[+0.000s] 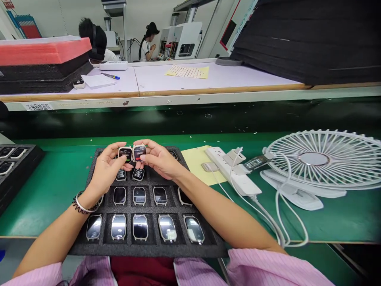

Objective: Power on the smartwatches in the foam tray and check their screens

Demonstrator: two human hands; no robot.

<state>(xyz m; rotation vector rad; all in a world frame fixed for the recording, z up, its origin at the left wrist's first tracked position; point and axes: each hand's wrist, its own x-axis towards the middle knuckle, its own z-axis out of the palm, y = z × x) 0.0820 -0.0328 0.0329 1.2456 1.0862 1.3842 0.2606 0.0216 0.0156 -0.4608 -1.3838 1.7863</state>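
My left hand (pixel 110 167) is closed around a smartwatch body (pixel 126 154) without a strap, its lit screen facing me. Beside it, my right hand (pixel 157 159) grips a second smartwatch (pixel 139 152), also lit, with the thumb at its lower edge. Both watches are held side by side over the far part of a black foam tray (pixel 149 249). Rows of pale-framed smartwatches sit in the tray's square pockets, such as a watch (pixel 140 227) in the near row. Two watches just under my hands show text on their screens. My forearms cover some pockets on both sides.
To the right stand a white power strip (pixel 232 171) with cables, a yellow sheet (pixel 195 159) and a white fan (pixel 314 159). Another foam tray (pixel 32 159) lies at left. A raised shelf (pixel 166 87) carries foam stacks. Two people sit beyond it.
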